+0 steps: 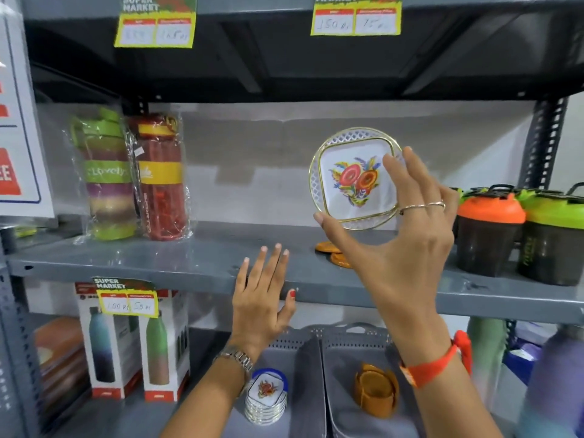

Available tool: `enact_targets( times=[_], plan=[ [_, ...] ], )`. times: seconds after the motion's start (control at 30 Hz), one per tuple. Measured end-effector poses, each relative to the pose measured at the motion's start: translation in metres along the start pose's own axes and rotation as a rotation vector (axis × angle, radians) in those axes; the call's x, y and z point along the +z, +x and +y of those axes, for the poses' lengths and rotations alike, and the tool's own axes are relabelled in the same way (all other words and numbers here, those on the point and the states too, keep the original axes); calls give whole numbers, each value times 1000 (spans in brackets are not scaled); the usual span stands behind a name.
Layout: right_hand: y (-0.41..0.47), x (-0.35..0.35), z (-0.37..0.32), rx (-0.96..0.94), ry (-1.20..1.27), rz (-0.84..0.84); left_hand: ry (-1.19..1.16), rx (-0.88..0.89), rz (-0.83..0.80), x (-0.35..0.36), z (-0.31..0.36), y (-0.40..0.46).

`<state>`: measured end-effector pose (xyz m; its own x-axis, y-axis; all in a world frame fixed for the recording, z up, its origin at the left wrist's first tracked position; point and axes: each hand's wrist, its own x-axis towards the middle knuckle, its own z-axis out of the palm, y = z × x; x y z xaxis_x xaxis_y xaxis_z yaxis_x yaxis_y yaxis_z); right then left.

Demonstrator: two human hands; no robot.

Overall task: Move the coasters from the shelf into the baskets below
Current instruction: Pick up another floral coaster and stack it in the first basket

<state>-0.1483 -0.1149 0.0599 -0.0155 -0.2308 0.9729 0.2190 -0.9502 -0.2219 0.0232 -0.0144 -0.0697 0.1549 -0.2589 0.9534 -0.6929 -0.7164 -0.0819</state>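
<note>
My right hand (401, 235) holds a round white coaster (354, 178) with a gold rim and a flower print, upright above the grey shelf (189, 263). Two flat orange coasters (335, 252) lie on the shelf just under it. My left hand (262, 295) rests open against the shelf's front edge, holding nothing. Below, the left grey basket (294, 343) contains a stack of white floral coasters (267, 396). The right grey basket (354, 339) contains a set of orange coasters in a holder (376, 390).
Wrapped green and red bottles (132, 178) stand at the shelf's left. Shaker cups with orange and green lids (518, 235) stand at its right. Boxed bottles (132, 346) sit on the lower shelf at left, and more bottles (550, 384) at lower right. Price tags hang from shelf edges.
</note>
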Motion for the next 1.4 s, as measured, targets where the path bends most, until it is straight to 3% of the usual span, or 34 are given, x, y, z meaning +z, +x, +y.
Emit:
enact_targets(
  times=[0.13, 0.37, 0.57, 0.7, 0.77, 1.0, 1.27, 1.4],
  plan=[
    [-6, -6, 6, 75, 57, -89, 32, 40, 1, 0, -1, 0],
    [-77, -18, 26, 315, 329, -468, 70, 55, 9, -6, -27, -5],
    [-194, 26, 45, 339, 18, -845, 79, 93, 59, 4, -31, -6],
    [-245, 77, 48, 547, -82, -1174, 89, 97, 121, 9, -33, -6],
    [-267, 100, 47, 566, -99, -1259, 96, 104, 147, 11, -33, -6],
    [-310, 149, 58, 616, -217, -1342, 151, 134, 218, 18, -35, -3],
    [-324, 174, 86, 318, -486, -1364, 164, 133, 299, 24, -35, -2],
    [-326, 181, 94, 435, -414, -1412, 163, 130, 317, 24, -35, -2]
  ],
)
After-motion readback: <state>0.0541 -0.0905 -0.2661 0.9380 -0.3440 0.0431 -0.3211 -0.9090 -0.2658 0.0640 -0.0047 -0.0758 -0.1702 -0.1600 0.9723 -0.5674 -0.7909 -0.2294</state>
